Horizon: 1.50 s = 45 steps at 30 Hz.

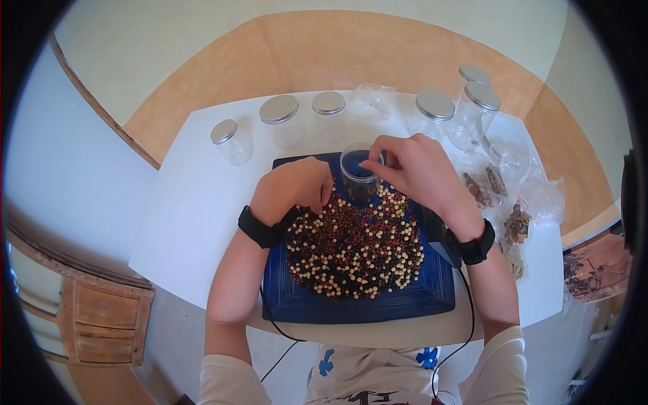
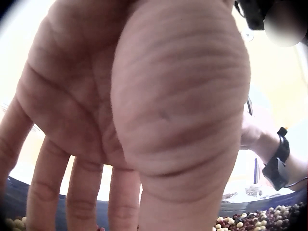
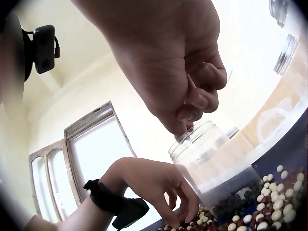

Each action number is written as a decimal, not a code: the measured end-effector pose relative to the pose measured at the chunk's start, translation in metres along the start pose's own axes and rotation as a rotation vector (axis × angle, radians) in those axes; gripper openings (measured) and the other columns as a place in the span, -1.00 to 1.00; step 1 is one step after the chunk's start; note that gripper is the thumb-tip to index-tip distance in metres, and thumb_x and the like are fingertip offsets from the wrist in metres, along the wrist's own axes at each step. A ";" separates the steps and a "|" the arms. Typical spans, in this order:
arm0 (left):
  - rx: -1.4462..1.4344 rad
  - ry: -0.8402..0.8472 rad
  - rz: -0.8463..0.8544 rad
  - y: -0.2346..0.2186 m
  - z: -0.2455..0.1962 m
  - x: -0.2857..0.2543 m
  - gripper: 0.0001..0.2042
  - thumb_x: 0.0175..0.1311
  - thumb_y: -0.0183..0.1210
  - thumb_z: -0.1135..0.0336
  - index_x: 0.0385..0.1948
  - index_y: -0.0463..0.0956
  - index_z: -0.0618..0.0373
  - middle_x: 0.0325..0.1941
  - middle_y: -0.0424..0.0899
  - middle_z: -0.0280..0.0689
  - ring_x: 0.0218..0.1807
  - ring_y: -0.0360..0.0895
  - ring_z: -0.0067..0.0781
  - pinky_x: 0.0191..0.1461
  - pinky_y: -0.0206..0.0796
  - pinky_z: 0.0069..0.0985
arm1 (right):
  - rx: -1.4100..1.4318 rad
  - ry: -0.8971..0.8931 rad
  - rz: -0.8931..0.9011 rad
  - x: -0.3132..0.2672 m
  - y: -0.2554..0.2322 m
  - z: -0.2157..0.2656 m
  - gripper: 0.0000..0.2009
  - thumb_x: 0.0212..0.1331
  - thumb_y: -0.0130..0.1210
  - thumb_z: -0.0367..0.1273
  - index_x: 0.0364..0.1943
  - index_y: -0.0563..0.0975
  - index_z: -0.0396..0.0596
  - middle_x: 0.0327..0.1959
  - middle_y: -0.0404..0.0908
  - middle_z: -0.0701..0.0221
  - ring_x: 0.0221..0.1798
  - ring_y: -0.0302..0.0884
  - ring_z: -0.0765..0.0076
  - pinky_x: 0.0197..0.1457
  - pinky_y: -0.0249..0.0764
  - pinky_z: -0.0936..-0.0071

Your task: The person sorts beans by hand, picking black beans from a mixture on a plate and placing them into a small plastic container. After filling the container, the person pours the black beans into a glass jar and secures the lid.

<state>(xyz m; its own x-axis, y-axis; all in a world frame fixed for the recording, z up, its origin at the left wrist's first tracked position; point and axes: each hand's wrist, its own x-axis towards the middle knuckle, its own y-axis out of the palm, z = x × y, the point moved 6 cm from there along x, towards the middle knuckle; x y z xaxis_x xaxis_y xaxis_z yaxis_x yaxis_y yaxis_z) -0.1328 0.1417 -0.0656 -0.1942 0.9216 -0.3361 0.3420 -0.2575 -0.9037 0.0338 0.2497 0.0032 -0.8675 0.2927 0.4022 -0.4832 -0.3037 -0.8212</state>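
On a dark blue tray (image 1: 358,312) lies a spread of black, red, cream and green beans (image 1: 354,256). An uncapped clear jar (image 1: 360,177) stands at the tray's far side; dark beans (image 3: 238,202) lie in its bottom. My right hand (image 1: 422,165) is at the jar's mouth, thumb and index fingertips close together at the rim (image 3: 195,132), other fingers curled; whether a bean is between them I cannot tell. My left hand (image 1: 293,187) reaches down left of the jar, its loosely bent fingers (image 3: 185,204) at the beans. The left wrist view shows the palm (image 2: 77,96) and hanging fingers.
Lidded jars stand behind the tray, at back left (image 1: 280,121) and back right (image 1: 432,115). A crumpled clear bag (image 1: 371,101) lies between them. Bags with brown dried pieces (image 1: 518,223) lie at right. Cables (image 1: 470,297) hang over the front edge.
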 end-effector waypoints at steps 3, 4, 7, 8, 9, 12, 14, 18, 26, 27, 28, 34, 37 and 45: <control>0.010 0.055 -0.107 -0.005 -0.005 -0.007 -0.81 -0.02 0.52 0.41 -0.32 0.80 0.11 -0.34 0.84 -0.24 -0.24 0.79 -0.25 -0.15 0.60 -0.36 | -0.012 0.002 -0.009 0.001 -0.001 0.000 -0.79 0.33 0.36 -0.20 -0.32 0.69 -0.03 -0.59 0.68 0.26 -0.46 0.68 -0.02 -0.33 0.54 0.11; 0.011 0.055 -0.107 -0.006 -0.006 -0.006 -0.81 -0.02 0.52 0.41 -0.32 0.80 0.11 -0.34 0.84 -0.24 -0.24 0.79 -0.25 -0.15 0.60 -0.36 | -0.012 0.002 -0.010 0.001 -0.001 0.000 -0.79 0.33 0.36 -0.20 -0.32 0.69 -0.03 -0.59 0.68 0.26 -0.46 0.68 -0.02 -0.33 0.54 0.11; -0.022 0.034 -0.020 -0.003 -0.007 -0.001 -0.82 0.00 0.52 0.40 -0.33 0.80 0.11 -0.36 0.83 -0.24 -0.25 0.79 -0.26 -0.17 0.59 -0.35 | 0.037 -0.019 -0.051 0.000 -0.004 0.003 -0.79 0.33 0.36 -0.20 -0.31 0.69 -0.02 -0.61 0.67 0.26 -0.47 0.67 -0.01 -0.35 0.52 0.13; -0.017 0.053 -0.032 -0.002 -0.007 -0.001 -0.83 0.01 0.51 0.39 -0.33 0.79 0.11 -0.36 0.83 -0.24 -0.25 0.79 -0.25 -0.17 0.59 -0.35 | 0.051 0.007 -0.030 0.001 -0.005 0.003 -0.79 0.33 0.36 -0.20 -0.31 0.69 -0.02 -0.61 0.66 0.27 -0.47 0.67 0.00 -0.36 0.51 0.16; -0.011 0.072 -0.043 -0.001 -0.008 -0.001 -0.83 0.01 0.51 0.39 -0.33 0.79 0.11 -0.36 0.83 -0.24 -0.25 0.79 -0.25 -0.17 0.59 -0.36 | 0.064 0.033 -0.010 0.001 -0.006 0.002 -0.78 0.33 0.36 -0.19 -0.31 0.69 -0.03 -0.62 0.66 0.27 -0.48 0.67 0.02 -0.37 0.50 0.19; -0.014 0.064 -0.026 0.001 -0.005 0.002 -0.83 0.01 0.51 0.38 -0.33 0.80 0.10 -0.36 0.83 -0.24 -0.26 0.78 -0.24 -0.18 0.59 -0.36 | 0.079 0.029 -0.013 0.002 -0.010 0.001 -0.77 0.32 0.38 -0.18 -0.32 0.70 -0.03 -0.63 0.65 0.28 -0.51 0.66 0.05 -0.39 0.48 0.23; -0.013 0.061 -0.038 0.000 -0.006 0.001 -0.83 0.01 0.51 0.38 -0.33 0.79 0.11 -0.37 0.83 -0.24 -0.27 0.78 -0.24 -0.18 0.58 -0.35 | 0.101 0.040 0.018 0.002 -0.013 0.002 -0.77 0.31 0.39 -0.18 -0.33 0.70 -0.04 -0.63 0.65 0.28 -0.52 0.65 0.07 -0.39 0.48 0.24; -0.030 0.094 0.006 -0.007 -0.007 0.003 -0.83 0.01 0.49 0.38 -0.34 0.78 0.13 -0.39 0.81 -0.23 -0.29 0.76 -0.25 -0.20 0.56 -0.33 | 0.198 0.055 0.172 0.001 -0.013 0.001 -0.78 0.30 0.40 -0.22 -0.32 0.72 -0.07 -0.65 0.62 0.28 -0.55 0.64 0.15 -0.40 0.46 0.27; -0.151 0.175 -0.306 -0.059 -0.008 -0.027 -0.87 0.08 0.44 0.39 -0.35 0.72 0.16 -0.38 0.79 -0.25 -0.29 0.73 -0.26 -0.20 0.51 -0.35 | 0.159 0.120 0.552 -0.018 0.012 -0.026 -0.81 0.31 0.35 -0.28 -0.23 0.78 -0.13 -0.55 0.73 0.32 -0.56 0.67 0.41 -0.41 0.51 0.44; -0.195 0.184 -0.398 -0.068 -0.011 -0.034 -0.87 0.09 0.43 0.39 -0.37 0.70 0.16 -0.35 0.80 -0.24 -0.26 0.74 -0.23 -0.18 0.52 -0.33 | 0.134 0.224 0.673 -0.023 0.017 -0.031 -0.82 0.28 0.34 -0.30 -0.21 0.79 -0.11 -0.53 0.76 0.32 -0.52 0.73 0.40 -0.37 0.57 0.43; -0.195 0.185 -0.398 -0.071 -0.014 -0.037 -0.87 0.09 0.43 0.39 -0.37 0.70 0.16 -0.35 0.80 -0.24 -0.26 0.74 -0.23 -0.18 0.52 -0.33 | 0.134 0.225 0.673 -0.024 0.019 -0.032 -0.82 0.28 0.34 -0.30 -0.21 0.79 -0.11 -0.53 0.76 0.32 -0.52 0.73 0.40 -0.37 0.57 0.43; -0.222 0.260 -0.639 -0.085 -0.037 -0.045 -0.86 0.25 0.42 0.41 -0.26 0.65 0.18 -0.25 0.77 -0.33 -0.33 0.65 -0.43 -0.22 0.48 -0.50 | 0.048 0.215 0.720 -0.026 0.030 -0.036 -0.82 0.17 0.37 -0.36 -0.20 0.80 -0.11 -0.51 0.78 0.31 -0.51 0.74 0.37 -0.35 0.60 0.41; -0.222 0.311 -0.725 -0.087 -0.051 -0.047 -0.84 0.25 0.45 0.37 -0.26 0.65 0.19 -0.25 0.76 -0.34 -0.33 0.64 -0.43 -0.22 0.49 -0.50 | 0.016 0.236 0.742 -0.029 0.031 -0.039 -0.82 0.14 0.39 -0.35 -0.22 0.81 -0.11 -0.50 0.79 0.31 -0.50 0.74 0.36 -0.34 0.60 0.40; -0.248 0.302 -0.833 -0.093 -0.052 -0.056 -0.85 0.28 0.43 0.37 -0.27 0.66 0.22 -0.33 0.77 -0.30 -0.34 0.64 -0.43 -0.24 0.49 -0.49 | 0.000 0.090 0.660 -0.030 0.042 -0.046 -0.85 0.09 0.40 -0.36 -0.28 0.81 -0.11 -0.46 0.80 0.26 -0.43 0.77 0.26 -0.28 0.63 0.36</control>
<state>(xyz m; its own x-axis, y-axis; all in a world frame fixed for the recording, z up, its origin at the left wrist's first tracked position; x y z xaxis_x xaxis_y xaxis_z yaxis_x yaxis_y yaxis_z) -0.1058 0.1288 0.0512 -0.2299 0.8269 0.5132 0.3933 0.5612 -0.7282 0.0451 0.2696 -0.0614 -0.9681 0.1199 -0.2202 0.1460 -0.4447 -0.8837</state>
